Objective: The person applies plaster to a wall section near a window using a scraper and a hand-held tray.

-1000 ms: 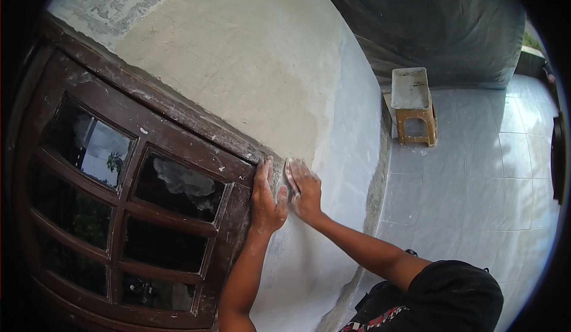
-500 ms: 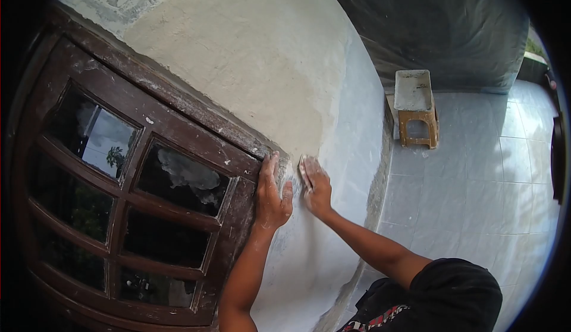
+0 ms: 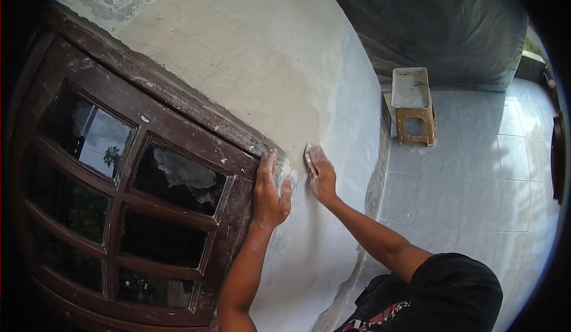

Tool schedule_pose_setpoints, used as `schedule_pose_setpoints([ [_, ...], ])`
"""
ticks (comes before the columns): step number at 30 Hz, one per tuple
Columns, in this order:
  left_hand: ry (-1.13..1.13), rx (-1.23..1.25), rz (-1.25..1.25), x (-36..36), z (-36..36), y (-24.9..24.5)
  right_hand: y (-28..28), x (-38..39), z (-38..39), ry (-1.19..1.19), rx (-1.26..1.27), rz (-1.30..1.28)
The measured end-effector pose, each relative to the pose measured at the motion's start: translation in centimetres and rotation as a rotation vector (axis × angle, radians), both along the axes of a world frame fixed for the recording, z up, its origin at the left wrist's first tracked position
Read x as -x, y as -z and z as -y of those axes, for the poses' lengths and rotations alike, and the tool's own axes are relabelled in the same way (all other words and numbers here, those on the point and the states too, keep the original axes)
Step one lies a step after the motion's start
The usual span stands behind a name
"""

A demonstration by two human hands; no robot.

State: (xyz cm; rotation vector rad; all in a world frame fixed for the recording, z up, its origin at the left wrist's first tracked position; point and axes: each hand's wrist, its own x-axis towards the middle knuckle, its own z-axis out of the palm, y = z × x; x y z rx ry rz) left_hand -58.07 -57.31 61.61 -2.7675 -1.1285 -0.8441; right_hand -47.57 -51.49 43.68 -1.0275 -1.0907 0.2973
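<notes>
While the left hand (image 3: 270,192) lies open and flat, fingers stretched up along the right edge of the window frame (image 3: 178,133) and thumb resting on the wall (image 3: 351,124), the right hand (image 3: 322,177) presses a small pale pad (image 3: 310,158) against the plaster; its fingers are folded over the pad and grip it, though what the pad is made of cannot be told.

Step in hand, as judged: rubbing down the wall surface beside the frame's upper right corner, where the rough cream patch (image 3: 250,64) meets the smoother grey-white coat; the left hand appears to serve only as a brace.

Next move, as judged: it calls for the pad held flat to the wall, even pressure, and short strokes along the border of the two coats; the stroke should stop short of the dark wood and of the left thumb, which is close by.

Position of the pad: under the right fingertips, touching the wall; just right of the left hand, with a narrow strip of plaster between them; near the frame corner; well apart from the stool (image 3: 416,127) on the tiled floor (image 3: 476,189) at far right, which bears a pale tray (image 3: 410,87).
</notes>
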Motion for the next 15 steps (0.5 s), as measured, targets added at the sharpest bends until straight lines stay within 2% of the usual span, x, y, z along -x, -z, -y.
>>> schedule_pose_setpoints([
  [3, 0.012, 0.017, 0.044, 0.2, -0.1, 0.4, 1.6, 2.4, 8.6, -0.222, -0.003, -0.044],
  [4, 0.014, 0.017, 0.047, 0.1, -0.2, 0.4, 3.0, 2.4, 10.6, -0.302, 0.027, 0.019],
  [6, -0.006, 0.017, 0.018, 0.0, 0.0, 0.2, 3.7, 0.9, 11.8, -0.395, 0.035, 0.04],
  [8, -0.003, 0.006, -0.001, -0.1, 0.0, -0.1, 2.0, -0.9, 8.0, -0.31, -0.015, -0.119],
  [10, -0.002, -0.01, -0.018, -0.1, 0.0, -0.1, -2.1, -3.8, 3.4, -0.238, 0.059, -0.332],
  [12, -0.006, 0.019, 0.028, -0.2, -0.1, 0.2, -3.8, -5.3, -1.3, -0.085, -0.004, -0.363],
  [13, -0.005, 0.018, 0.025, -0.1, -0.1, 0.2, -3.4, -4.4, -1.8, -0.084, -0.005, -0.366],
  [15, 0.008, 0.031, 0.043, -0.1, -0.3, 0.3, -2.6, -1.8, -1.8, 0.004, 0.047, -0.085],
])
